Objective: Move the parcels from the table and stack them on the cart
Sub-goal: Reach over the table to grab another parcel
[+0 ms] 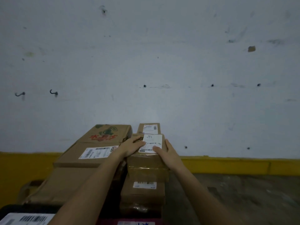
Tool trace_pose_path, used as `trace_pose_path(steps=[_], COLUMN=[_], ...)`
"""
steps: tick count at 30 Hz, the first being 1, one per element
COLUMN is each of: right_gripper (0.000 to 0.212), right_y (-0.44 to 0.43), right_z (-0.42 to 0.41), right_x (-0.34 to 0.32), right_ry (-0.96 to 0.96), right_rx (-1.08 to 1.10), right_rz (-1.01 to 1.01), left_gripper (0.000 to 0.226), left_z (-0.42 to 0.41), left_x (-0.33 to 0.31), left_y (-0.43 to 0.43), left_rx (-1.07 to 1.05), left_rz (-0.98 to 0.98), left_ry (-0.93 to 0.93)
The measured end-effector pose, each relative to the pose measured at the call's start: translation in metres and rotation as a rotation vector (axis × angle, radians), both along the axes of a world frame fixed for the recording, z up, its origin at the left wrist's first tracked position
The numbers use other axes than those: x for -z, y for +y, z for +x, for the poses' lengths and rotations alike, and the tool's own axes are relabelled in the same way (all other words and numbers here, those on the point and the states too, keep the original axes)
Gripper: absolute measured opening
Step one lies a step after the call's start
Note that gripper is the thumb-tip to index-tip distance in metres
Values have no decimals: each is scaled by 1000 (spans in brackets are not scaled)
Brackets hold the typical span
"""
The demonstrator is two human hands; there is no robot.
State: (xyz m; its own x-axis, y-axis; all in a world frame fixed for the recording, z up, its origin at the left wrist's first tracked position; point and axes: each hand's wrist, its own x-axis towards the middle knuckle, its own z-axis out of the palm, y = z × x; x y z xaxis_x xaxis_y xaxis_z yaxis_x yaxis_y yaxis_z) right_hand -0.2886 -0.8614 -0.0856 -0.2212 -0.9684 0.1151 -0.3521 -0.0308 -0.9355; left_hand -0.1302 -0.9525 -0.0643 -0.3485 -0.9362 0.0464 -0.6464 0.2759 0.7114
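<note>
A small brown parcel (pixel 146 157) with a white shipping label tops a stack of several cardboard parcels (pixel 142 194) in the lower middle. My left hand (pixel 132 146) lies on its left top edge and my right hand (pixel 165 151) clasps its right side, so both hold it. Behind it stands another small labelled parcel (pixel 150 128). To the left, a large printed box (pixel 107 133) rests on a still larger carton (pixel 65 185) beneath it. The cart itself is hidden under the parcels.
A pale wall (pixel 146 62) with a yellow base strip (pixel 243 166) rises right behind the stack. Grey floor (pixel 243 200) lies to the right. A dark parcel with a white barcode label (pixel 24 218) sits at the bottom left. Two hooks (pixel 53 92) stick out of the wall.
</note>
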Motion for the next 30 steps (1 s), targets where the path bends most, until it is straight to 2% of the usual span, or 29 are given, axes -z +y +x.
trace_pose_path(steps=[6, 15, 21, 26, 30], right_gripper=[70, 78, 79, 81, 79], right_y=[-7, -10, -11, 2, 27], right_z=[2, 6, 11, 0, -25], right_x=[-2, 3, 2, 3, 4], right_ry=[-36, -73, -83, -27, 191], right_rx=[9, 74, 111, 144, 190], right_rz=[-4, 0, 1, -12, -73], left_gripper=[51, 54, 47, 45, 44], left_z=[0, 1, -1, -1, -13], left_x=[2, 0, -16, -15, -20], left_y=[-11, -11, -9, -14, 5], left_rx=[25, 26, 54, 13, -72], left_rz=[-26, -29, -203, -249, -435], left_ry=[-17, -57, -305, -292, -208])
